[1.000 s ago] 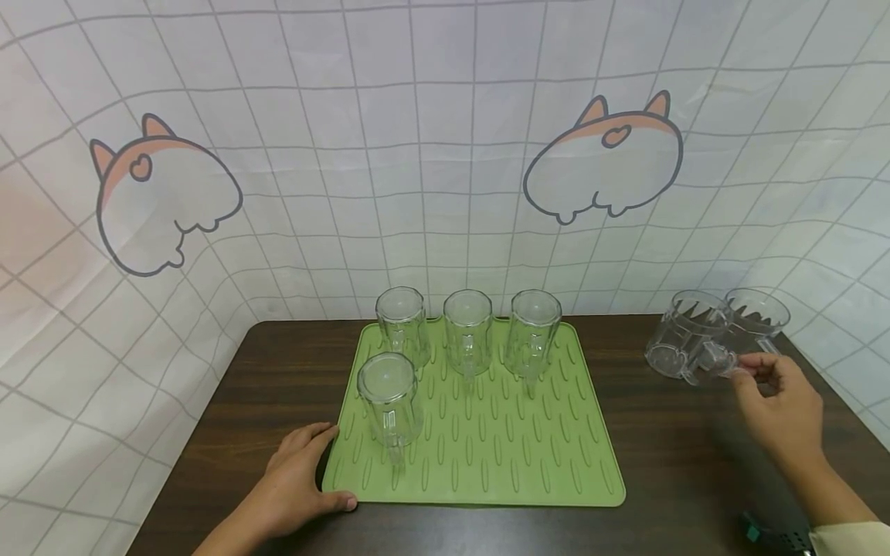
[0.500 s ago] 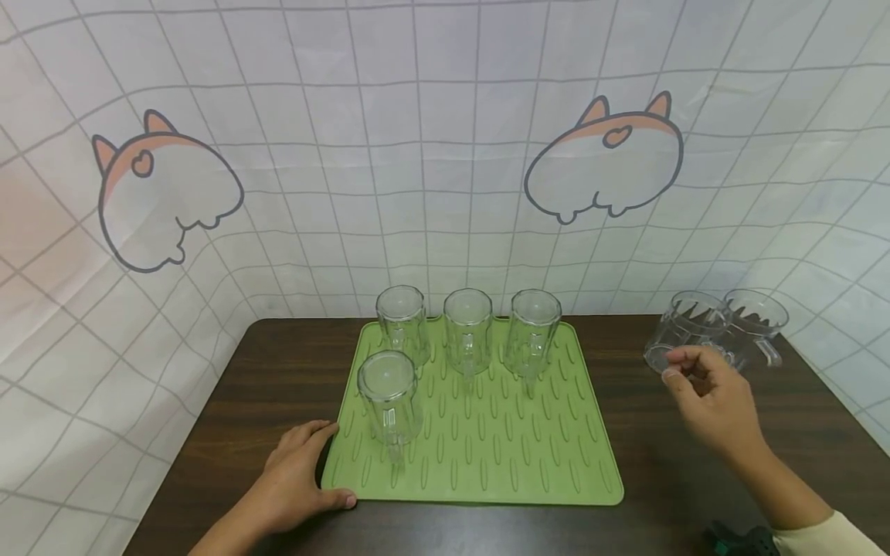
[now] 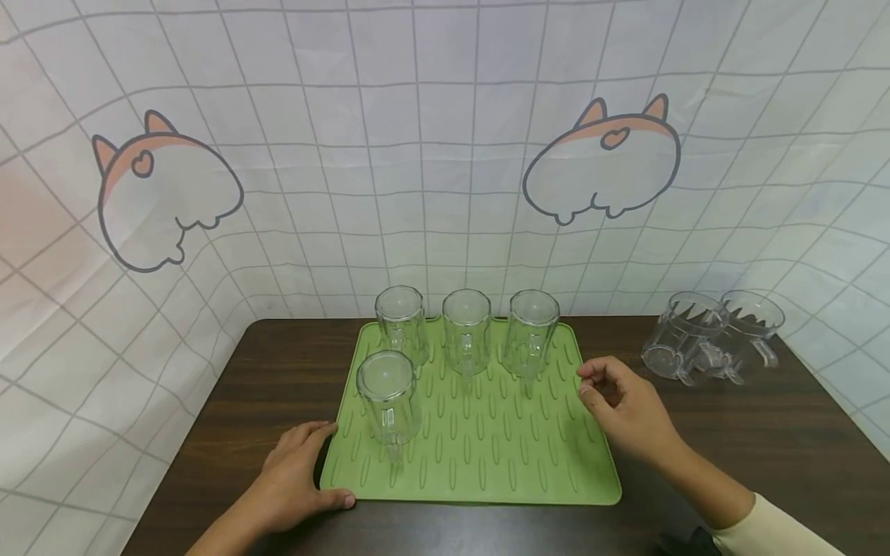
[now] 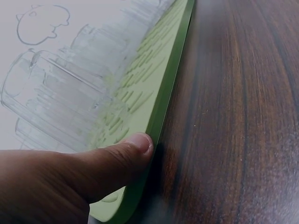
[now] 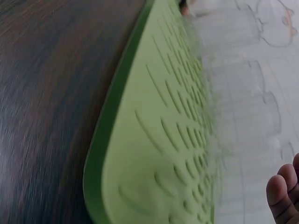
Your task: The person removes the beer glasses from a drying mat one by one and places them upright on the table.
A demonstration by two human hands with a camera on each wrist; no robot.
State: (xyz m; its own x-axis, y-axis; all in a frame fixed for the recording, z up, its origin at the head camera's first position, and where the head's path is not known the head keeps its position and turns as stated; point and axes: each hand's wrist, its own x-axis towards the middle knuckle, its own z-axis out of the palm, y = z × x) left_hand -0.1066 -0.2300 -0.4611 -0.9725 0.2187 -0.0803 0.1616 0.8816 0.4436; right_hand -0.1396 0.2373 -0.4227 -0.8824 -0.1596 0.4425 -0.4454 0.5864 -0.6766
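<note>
My left hand (image 3: 295,471) rests at the near left corner of the green ribbed mat (image 3: 487,448), fingers along its left edge. In the left wrist view its thumb (image 4: 126,151) presses on the mat's edge. Three clear glass mugs (image 3: 467,332) stand in a row at the back of the mat and appear upside down. Another glass mug (image 3: 389,398) stands in front of the leftmost one, close to my left hand. Over the mat's right edge hovers my right hand (image 3: 629,409), fingers loosely bent and nothing between them. Only some fingertips (image 5: 276,189) show in the right wrist view.
More clear glass mugs (image 3: 681,340) stand close together at the back right of the dark wooden table (image 3: 730,440), handles facing forward. A white gridded cloth (image 3: 431,154) with cartoon drawings hangs behind and beside the table.
My right hand has left the mugs at the right and moved leftward to the mat's right edge, holding nothing. The left hand stays on the mat's corner.
</note>
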